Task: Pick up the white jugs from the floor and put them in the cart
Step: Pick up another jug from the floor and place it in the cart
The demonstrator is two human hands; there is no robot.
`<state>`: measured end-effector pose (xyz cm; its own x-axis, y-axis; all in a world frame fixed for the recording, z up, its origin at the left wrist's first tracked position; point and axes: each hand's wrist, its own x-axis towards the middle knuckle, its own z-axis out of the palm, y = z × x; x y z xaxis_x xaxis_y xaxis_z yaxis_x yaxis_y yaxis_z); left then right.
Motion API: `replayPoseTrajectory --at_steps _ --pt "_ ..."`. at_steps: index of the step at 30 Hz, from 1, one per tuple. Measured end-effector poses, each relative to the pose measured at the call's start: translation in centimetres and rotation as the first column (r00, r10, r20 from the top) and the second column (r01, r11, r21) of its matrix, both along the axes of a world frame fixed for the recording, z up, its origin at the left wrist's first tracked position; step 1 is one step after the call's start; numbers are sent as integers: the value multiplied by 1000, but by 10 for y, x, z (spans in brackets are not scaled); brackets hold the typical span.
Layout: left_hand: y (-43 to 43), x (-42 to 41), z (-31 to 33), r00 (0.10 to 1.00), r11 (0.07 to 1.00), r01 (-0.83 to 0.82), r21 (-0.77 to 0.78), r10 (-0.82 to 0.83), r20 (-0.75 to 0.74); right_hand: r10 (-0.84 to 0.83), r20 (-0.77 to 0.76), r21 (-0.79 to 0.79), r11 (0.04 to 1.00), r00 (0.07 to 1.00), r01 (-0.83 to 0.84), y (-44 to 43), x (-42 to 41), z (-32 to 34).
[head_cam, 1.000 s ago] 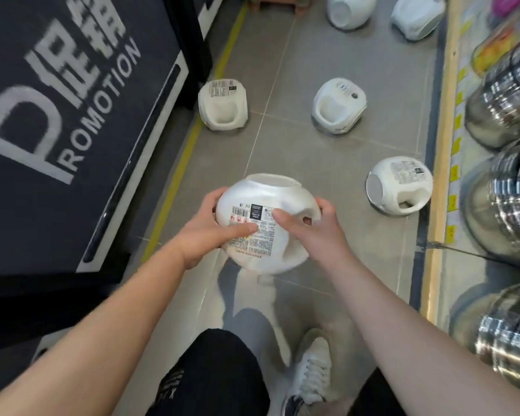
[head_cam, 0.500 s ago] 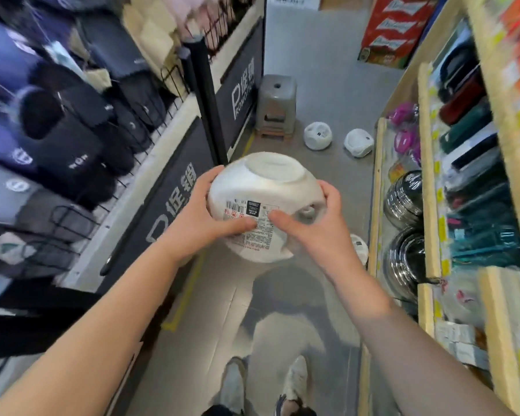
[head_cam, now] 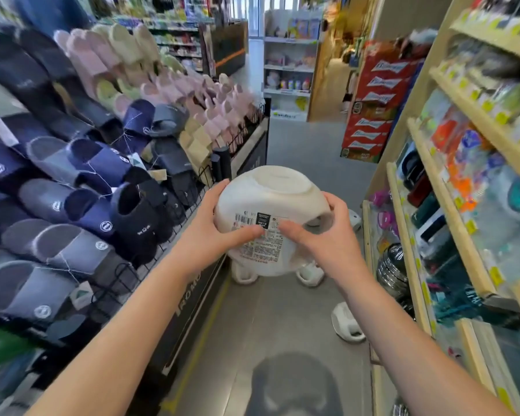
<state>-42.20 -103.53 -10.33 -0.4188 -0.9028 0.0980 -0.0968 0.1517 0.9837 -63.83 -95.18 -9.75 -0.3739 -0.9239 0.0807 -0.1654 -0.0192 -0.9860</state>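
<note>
Grey aisle floor (head_cam: 282, 325) runs ahead of you. Raised above it is the round white plastic jug (head_cam: 270, 217), label towards you and flat base tipped up and away. Your left hand (head_cam: 216, 232) and right hand (head_cam: 327, 238) grip opposite sides, equally near. More white jugs (head_cam: 347, 325) lie on the floor below, along the wooden shelf (head_cam: 415, 265) edge. No cart shows, so you probably need to turn.

the grey tiled floor (head_cam: 282, 319) runs as a narrow aisle, with a yellow line (head_cam: 199, 349) marked along its left edge. a white jug (head_cam: 347, 325) lies on its side near the right edge. farther on, a second jug (head_cam: 243, 275) and a third jug (head_cam: 310, 274) lie mid-aisle, partly hidden. a fourth jug (head_cam: 355, 221) shows by the right edge, and a stack of red cartons (head_cam: 376, 115) stands at the far right
</note>
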Motion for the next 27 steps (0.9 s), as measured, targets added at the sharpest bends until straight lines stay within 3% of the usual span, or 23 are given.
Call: replayPoseTrajectory --at_steps 10,18,22,27 --pt "13 32 1 996 996 -82 -31 81 -25 42 -15 0 999 999 -42 -4 28 2" --pt "42 76 -13 963 963 -267 -22 267 12 210 -17 -3 978 978 -210 -13 66 -8" --pt "72 99 -14 894 894 -446 -35 447 26 378 -31 -7 926 925 -378 -21 87 -11" --pt "129 126 -13 719 721 -692 -48 693 49 635 -53 -44 770 771 -637 -26 125 -2"
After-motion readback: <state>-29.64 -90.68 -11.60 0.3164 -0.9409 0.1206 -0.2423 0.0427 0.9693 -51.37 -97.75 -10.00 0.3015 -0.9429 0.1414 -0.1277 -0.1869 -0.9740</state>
